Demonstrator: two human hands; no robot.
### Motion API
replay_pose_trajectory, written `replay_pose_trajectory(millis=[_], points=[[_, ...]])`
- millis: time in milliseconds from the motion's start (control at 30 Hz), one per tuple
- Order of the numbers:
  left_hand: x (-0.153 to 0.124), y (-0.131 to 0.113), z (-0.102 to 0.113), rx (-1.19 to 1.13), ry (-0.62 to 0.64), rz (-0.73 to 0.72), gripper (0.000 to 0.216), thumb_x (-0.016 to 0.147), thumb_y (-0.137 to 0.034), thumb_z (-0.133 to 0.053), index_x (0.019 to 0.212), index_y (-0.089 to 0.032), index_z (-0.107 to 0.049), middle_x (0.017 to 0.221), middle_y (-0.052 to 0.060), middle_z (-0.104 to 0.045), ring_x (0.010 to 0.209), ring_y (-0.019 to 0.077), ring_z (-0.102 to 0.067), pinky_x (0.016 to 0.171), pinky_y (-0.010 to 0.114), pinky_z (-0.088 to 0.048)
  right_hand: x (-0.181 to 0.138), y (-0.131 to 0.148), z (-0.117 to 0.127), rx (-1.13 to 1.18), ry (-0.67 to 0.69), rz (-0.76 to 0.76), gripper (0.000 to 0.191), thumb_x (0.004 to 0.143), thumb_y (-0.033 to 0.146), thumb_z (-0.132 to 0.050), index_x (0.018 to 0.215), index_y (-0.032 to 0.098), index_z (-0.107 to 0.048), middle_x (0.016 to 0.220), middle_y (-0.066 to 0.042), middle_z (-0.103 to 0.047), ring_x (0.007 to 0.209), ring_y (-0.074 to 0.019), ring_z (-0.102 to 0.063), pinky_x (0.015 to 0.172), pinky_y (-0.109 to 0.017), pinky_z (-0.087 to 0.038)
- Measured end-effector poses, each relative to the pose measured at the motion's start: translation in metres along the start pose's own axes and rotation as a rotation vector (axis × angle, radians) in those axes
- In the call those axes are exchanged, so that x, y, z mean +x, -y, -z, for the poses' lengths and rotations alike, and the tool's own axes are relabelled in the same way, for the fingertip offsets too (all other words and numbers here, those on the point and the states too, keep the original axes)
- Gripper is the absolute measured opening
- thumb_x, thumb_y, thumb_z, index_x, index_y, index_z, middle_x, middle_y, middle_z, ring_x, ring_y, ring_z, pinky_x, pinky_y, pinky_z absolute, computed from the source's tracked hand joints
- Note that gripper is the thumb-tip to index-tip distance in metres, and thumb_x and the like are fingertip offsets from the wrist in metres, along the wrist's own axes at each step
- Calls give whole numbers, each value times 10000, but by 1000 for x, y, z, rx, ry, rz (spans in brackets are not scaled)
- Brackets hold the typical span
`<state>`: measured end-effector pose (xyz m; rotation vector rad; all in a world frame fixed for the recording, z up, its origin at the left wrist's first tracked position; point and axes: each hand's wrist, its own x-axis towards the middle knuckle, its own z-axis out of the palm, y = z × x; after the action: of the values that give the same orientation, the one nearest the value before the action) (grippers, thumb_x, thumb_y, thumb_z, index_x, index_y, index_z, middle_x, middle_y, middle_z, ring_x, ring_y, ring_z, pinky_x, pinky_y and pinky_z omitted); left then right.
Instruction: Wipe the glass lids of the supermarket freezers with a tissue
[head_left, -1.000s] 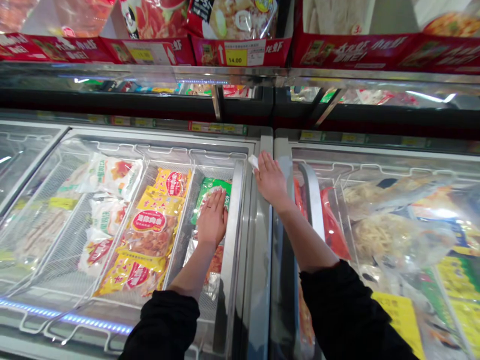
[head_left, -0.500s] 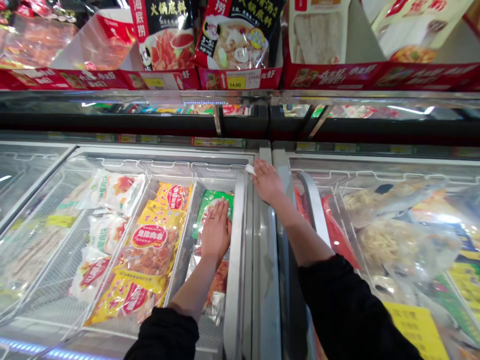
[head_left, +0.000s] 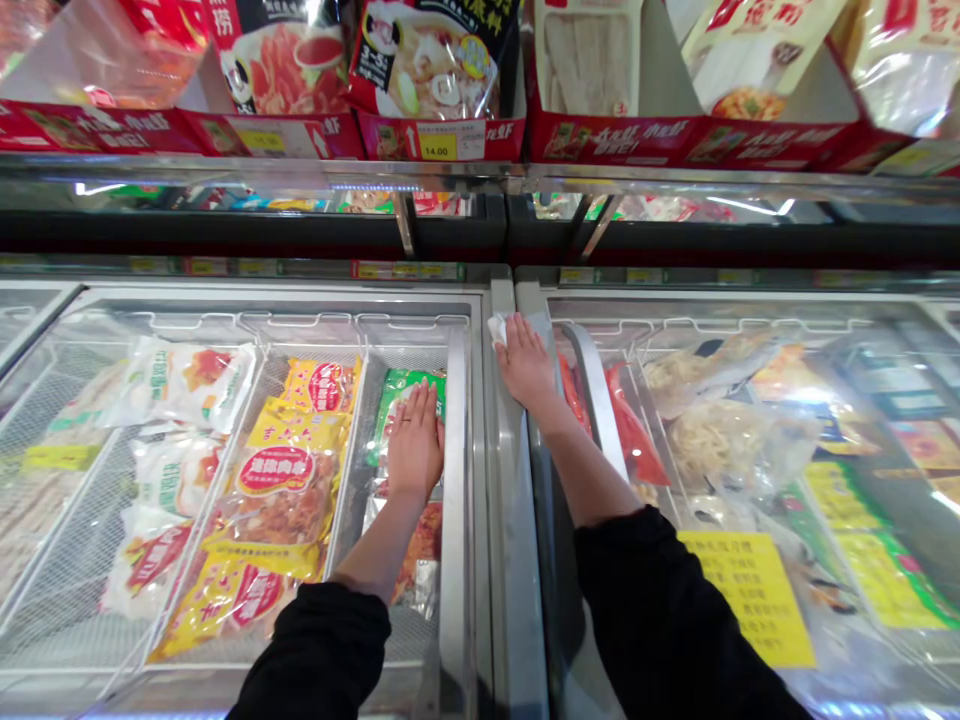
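White cloth [head_left: 496,329] peeks leftward from my flat right hand [head_left: 526,368], far end of the freezer frame [head_left: 514,500], open left hand [head_left: 415,440] farther off!

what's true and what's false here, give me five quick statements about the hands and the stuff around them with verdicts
1. The right hand has a white wipe by its fingers. True.
2. The left hand is clenched into a fist. False: it is spread open over the green packet.
3. Both sleeves are white. False: they are black.
4. A tag above reads 14.00. True.
5. The yellow packets lie right of the right hand. False: they lie left of the left hand.
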<state>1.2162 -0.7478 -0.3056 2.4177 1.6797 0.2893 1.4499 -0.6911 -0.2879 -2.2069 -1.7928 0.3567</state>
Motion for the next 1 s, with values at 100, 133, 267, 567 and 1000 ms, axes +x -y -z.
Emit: replay_pose_trajectory(millis=[100,133,267,567,1000], points=[[0,0,0,2,8,2,588,1067,-159,-397,1652,-134,-456,1729,129,-444,1628,256,-405,1337,486,-378,-45,-15,0,5,27,152,629,1135,372,-312,1708,121,-379,1793,-129,-328,1668,-264,-319,1369,-492,-278],[0,0,0,0,7,2,589,1068,-161,-397,1653,-132,-453,1728,131,-445,1628,257,-403,1337,487,-377,-59,-21,1,3,25,153,621,1138,377,-302,1702,136,-398,1786,-119,-348,1664,-261,-329,1365,-490,-290],[0,0,-1,-12,-9,-6,595,1066,-162,-394,1659,-142,-445,1720,130,-460,1623,255,-413,1334,492,-380,-60,-34,1,-26,-38,11,615,1126,334,-299,1682,102,-425,1779,-150,-364,1664,-271,-330,1361,-486,-298],[0,1,-2,-30,-8,-6,619,1050,-157,-413,1669,-158,-433,1728,116,-451,1630,261,-404,1356,515,-341,-17,-14,-10,13,-28,81,642,1121,355,-311,1710,104,-364,1772,-162,-370,1660,-284,-339,1362,-539,-279],[2,-2,3,-60,50,21,614,1056,-154,-407,1668,-123,-429,1751,123,-408,1647,277,-368,1374,528,-301,-2,-7,2,-39,-4,-34,636,1109,278,-317,1685,14,-375,1785,-208,-322,1677,-309,-288,1374,-536,-252]])
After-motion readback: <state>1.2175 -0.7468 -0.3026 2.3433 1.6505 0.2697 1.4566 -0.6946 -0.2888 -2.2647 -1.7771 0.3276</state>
